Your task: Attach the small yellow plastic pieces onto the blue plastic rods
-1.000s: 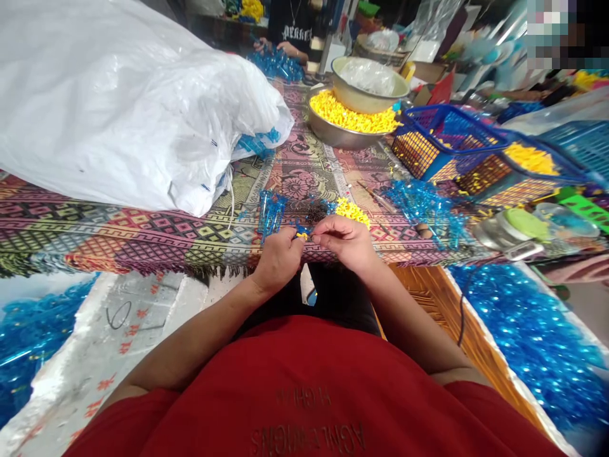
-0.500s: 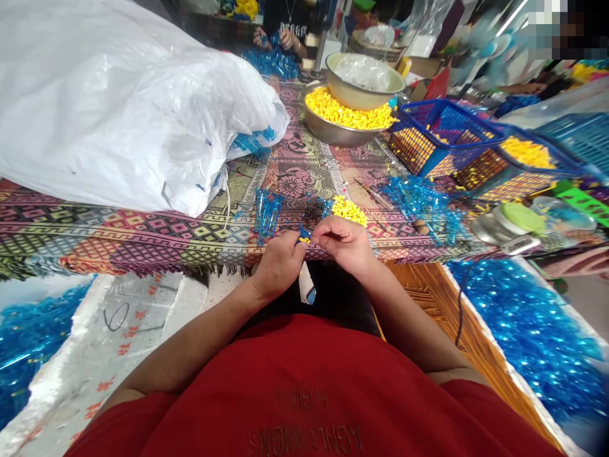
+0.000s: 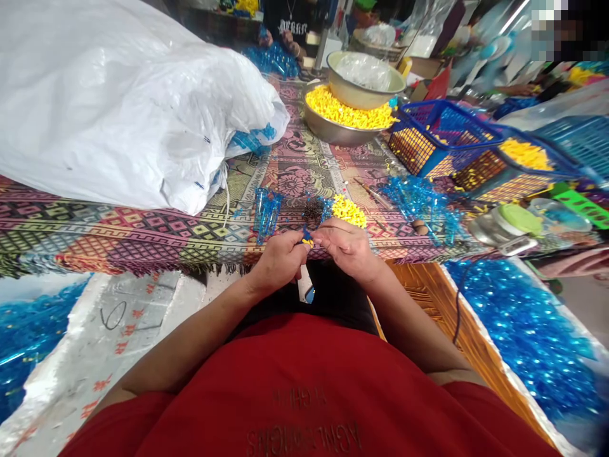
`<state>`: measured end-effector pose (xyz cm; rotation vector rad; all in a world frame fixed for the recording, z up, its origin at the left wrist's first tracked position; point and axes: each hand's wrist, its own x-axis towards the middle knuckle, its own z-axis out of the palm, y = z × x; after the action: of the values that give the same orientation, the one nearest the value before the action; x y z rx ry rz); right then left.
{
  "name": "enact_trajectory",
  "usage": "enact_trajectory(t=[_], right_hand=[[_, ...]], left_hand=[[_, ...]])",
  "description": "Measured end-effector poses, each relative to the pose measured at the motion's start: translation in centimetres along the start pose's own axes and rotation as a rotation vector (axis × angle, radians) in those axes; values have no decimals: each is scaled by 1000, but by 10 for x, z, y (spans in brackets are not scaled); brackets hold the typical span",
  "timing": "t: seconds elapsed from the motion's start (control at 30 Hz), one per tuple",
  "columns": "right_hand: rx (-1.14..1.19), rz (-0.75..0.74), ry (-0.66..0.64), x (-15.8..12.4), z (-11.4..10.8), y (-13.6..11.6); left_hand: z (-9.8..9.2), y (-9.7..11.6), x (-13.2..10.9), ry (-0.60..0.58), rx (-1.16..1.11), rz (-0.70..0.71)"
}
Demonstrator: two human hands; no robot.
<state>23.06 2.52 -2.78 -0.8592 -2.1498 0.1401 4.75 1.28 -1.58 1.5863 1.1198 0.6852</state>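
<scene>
At the table's near edge, my left hand (image 3: 280, 259) is closed in a pinch on a small blue-and-yellow plastic piece (image 3: 307, 240). My right hand (image 3: 349, 249) is closed too, its fingertips meeting at the right side of that piece; what they pinch is too small to make out. Just beyond my hands lie a heap of small yellow pieces (image 3: 349, 211), a pile of tiny dark bits (image 3: 314, 209) and some clear blue plastic pieces (image 3: 267, 214). Below my hands, a white card-like item (image 3: 306, 285) shows against my dark lap.
A big white plastic bag (image 3: 124, 108) fills the left of the patterned tablecloth (image 3: 295, 168). Farther back stand a metal basin (image 3: 333, 132) of yellow parts and blue baskets (image 3: 428, 152). Right are loose blue pieces (image 3: 421, 203) and a green-lidded jar (image 3: 507, 225). A co-worker's hands (image 3: 288, 41) work opposite.
My right fingers have curled and come closer to the left ones at the small piece. The piece has turned slightly. The co-worker's hands opposite have shifted.
</scene>
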Motion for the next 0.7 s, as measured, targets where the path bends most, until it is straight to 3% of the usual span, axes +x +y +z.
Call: enact_trajectory(t=[0.17,0.33,0.7], right_hand=[[-95,-67,-66,-6,0,3],[-76,-23,-103,-10,4,-1],[156,153,128,-7,7,-8]], left_hand=[[-2,1,3,-53,-13,-28],[-1,1,6,-97,-223,-208],[4,3,0,-26,-156,-33]])
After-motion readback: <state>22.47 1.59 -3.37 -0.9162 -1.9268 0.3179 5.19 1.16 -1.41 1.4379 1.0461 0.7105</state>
